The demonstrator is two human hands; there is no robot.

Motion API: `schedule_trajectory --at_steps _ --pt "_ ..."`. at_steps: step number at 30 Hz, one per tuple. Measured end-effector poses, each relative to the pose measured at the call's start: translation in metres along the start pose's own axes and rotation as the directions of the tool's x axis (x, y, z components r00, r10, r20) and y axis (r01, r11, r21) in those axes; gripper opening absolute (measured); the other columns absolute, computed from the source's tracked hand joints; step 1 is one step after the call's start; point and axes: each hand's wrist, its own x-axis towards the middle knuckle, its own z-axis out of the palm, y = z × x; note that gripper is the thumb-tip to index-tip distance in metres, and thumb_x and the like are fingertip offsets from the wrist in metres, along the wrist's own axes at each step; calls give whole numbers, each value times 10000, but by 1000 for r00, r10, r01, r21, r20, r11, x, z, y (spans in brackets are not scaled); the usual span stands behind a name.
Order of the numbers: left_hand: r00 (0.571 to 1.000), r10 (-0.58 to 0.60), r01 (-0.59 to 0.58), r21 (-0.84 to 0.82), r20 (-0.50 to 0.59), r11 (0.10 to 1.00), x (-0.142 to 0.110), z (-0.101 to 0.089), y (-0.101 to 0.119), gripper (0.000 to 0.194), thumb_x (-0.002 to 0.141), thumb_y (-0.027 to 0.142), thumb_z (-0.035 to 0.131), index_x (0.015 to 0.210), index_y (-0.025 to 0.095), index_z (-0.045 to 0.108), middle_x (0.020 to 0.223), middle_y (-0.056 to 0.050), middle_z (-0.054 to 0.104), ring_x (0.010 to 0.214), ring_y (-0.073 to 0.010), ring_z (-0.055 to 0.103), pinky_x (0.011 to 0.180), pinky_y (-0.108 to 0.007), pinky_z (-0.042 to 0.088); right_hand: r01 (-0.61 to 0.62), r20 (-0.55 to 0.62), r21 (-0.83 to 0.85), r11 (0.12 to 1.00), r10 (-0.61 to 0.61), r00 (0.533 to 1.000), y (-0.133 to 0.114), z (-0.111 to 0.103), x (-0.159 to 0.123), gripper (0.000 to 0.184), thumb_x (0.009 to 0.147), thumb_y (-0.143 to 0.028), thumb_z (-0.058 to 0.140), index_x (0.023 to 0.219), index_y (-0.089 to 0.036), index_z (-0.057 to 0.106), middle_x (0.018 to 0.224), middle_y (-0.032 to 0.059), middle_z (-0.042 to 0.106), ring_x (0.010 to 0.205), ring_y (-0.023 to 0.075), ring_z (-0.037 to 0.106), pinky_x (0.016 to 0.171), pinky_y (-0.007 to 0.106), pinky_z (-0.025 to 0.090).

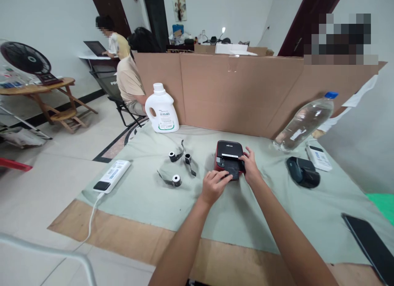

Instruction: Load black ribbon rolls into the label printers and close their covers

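Observation:
A small black-and-red label printer (pixel 230 148) stands on the pale green cloth in front of me, with a dark flat piece (pixel 231 168) at its near side. My left hand (pixel 214 185) has its fingertips on that dark piece from the left, fingers close together. At the printer's right side, my right hand (pixel 251 167) grips the edge between thumb and fingers, one finger raised. Whether the dark piece is a strip or part of the casing, I cannot tell. Left of the printer lie small rolls with dark tape: one roll (pixel 176 180) nearer me, another roll (pixel 172 156) and a dark curled roll (pixel 187 159) behind.
A white jug (pixel 163 111) and a cardboard panel (pixel 227 93) stand behind. A white power bank (pixel 112 177) with a cable lies left. Rightward are a leaning water bottle (pixel 304 124), a dark rounded device (pixel 303 172), a white power bank (pixel 319 156) and a phone (pixel 371 245). People sit beyond.

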Motion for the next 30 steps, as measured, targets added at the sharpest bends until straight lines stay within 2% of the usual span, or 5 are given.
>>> schedule_trajectory --at_steps 7,13,19,26,30 --pt "996 -60 59 16 63 998 -3 5 -4 319 1008 251 524 1265 275 713 1103 -92 763 925 -204 683 827 -352 520 -18 19 317 948 12 1000 11 8 -11 765 703 -395 592 1443 -306 421 1260 48 643 1009 236 656 771 329 557" --pt "955 -289 278 -140 -61 950 0 4 -2 333 1000 273 493 1245 232 714 1165 -127 717 1055 -219 677 933 -373 548 28 25 277 960 -36 999 14 8 -9 737 731 -397 568 1449 -307 430 1387 59 598 1094 245 654 792 330 569" --pt "649 -758 700 -434 57 567 31 -6 -21 282 948 361 593 1105 171 731 819 -47 700 744 -166 641 719 -290 526 53 40 324 945 -69 997 14 7 -10 642 732 -363 587 1366 -292 520 1404 51 604 1237 258 604 948 377 541" --pt "413 -813 858 -475 410 196 77 4 -36 288 823 278 715 1090 175 688 660 38 567 564 -108 520 562 -227 427 52 42 377 925 -74 996 18 8 -10 637 728 -360 612 1356 -315 518 1383 33 601 1279 259 577 1010 404 513" --pt "309 -839 812 -584 448 -12 85 5 -24 307 799 170 656 1105 184 630 731 30 601 593 -106 556 569 -216 438 -39 15 336 941 36 999 24 5 -2 759 700 -372 639 1429 -354 426 1395 31 565 1181 248 631 879 366 573"
